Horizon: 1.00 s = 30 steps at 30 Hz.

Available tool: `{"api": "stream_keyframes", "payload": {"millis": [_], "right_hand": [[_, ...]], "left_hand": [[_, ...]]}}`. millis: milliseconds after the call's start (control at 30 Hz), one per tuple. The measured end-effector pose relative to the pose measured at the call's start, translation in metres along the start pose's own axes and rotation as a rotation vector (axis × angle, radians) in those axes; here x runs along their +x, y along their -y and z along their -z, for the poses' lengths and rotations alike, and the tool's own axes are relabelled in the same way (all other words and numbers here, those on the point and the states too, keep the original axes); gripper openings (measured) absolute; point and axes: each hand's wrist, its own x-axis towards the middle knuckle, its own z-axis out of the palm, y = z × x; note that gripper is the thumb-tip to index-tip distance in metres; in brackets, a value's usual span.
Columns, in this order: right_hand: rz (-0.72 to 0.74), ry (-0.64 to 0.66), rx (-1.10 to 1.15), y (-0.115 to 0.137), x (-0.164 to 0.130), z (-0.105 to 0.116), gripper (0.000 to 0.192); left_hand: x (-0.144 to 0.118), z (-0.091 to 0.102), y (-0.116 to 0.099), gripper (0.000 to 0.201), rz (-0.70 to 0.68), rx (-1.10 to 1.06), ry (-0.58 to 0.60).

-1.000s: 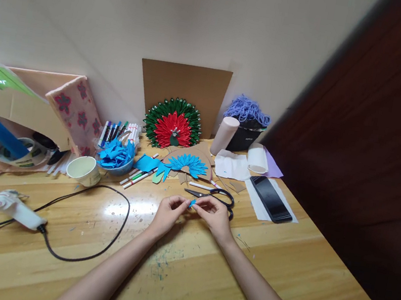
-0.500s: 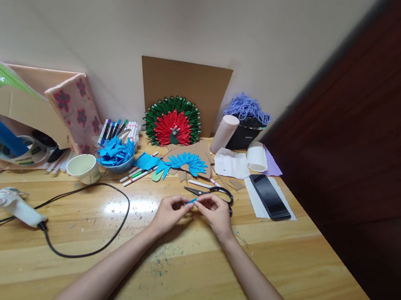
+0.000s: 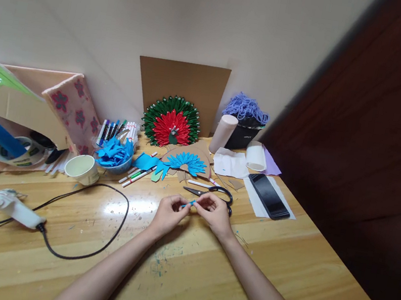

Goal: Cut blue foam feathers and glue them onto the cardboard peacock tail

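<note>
Between my fingertips is a small blue paper piece (image 3: 188,204), narrow and partly hidden by the fingers. My left hand (image 3: 170,213) pinches it from the left, and my right hand (image 3: 214,215) pinches its right end. Black-handled scissors (image 3: 212,193) lie just beyond my right hand, blades pointing left. Behind them rests a brown cardboard fan shape (image 3: 204,163) carrying a row of blue paper petals (image 3: 186,162). A blue paper sheet (image 3: 145,161) and several marker pens lie to its left. A bowl (image 3: 117,166) is heaped with blue paper pieces (image 3: 114,150).
A white glue gun (image 3: 16,209) with a looping black cord lies at left, near a paper cup (image 3: 82,169). A phone (image 3: 268,196) rests on white paper at right. A green-and-red peacock craft (image 3: 172,124) leans against a cardboard sheet (image 3: 183,80) at the wall.
The blue paper piece shows more between the fingertips, and its visible part has shifted slightly left. Both hands keep nearly the same place; the view has moved a little.
</note>
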Motion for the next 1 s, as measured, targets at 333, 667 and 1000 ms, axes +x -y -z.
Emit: {"api": "stream_keyframes", "payload": {"millis": [333,667,1000], "right_hand": [[-0.055,-0.04,0.021,-0.006,0.003,0.003,0.028],[-0.132,-0.01,0.097,-0.008,0.006,0.004,0.032],[-0.01,0.017,-0.014,0.002,0.002,0.005,0.02]], "left_hand": [[0.0,-0.001,0.002,0.024,-0.003,0.034,0.014],[-0.006,-0.002,-0.006,0.018,-0.182,0.051,0.0],[-0.004,0.0,-0.003,0.019,-0.172,0.075,-0.054]]}}
